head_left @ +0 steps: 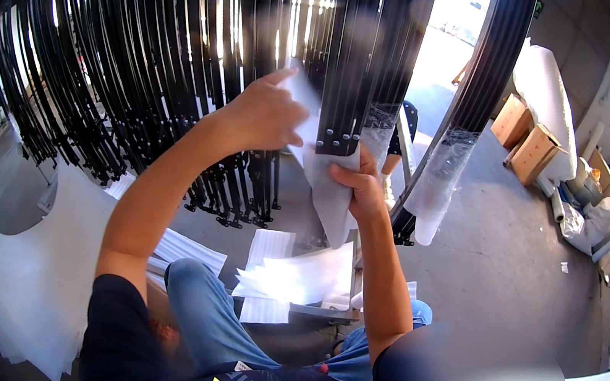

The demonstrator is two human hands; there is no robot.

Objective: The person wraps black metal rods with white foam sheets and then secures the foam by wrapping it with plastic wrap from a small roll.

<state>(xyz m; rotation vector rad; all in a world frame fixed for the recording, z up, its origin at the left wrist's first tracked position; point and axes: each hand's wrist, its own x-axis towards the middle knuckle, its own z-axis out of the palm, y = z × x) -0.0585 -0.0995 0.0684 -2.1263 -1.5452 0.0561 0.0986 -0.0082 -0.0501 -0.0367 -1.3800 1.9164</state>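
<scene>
In front of me a bundle of black metal bars (344,103) hangs upright, with small silver rivets near its lower end. A thin white foam sheet (326,193) lies around that lower end and tapers to a point below it. My right hand (364,186) grips the sheet from the right, thumb pressed on its front. On the left, my left hand (262,114) pinches the sheet's upper left part, index finger stretched along its edge. Part of the sheet is hidden behind this hand, and its raised corner is blurred.
Many black bars (144,69) hang in rows to the left. To the right hangs another bundle, its end covered by a clear plastic wrap (441,178). White foam sheets (294,274) lie stacked below my hands. Cardboard boxes (535,153) and rolls stand at the right wall.
</scene>
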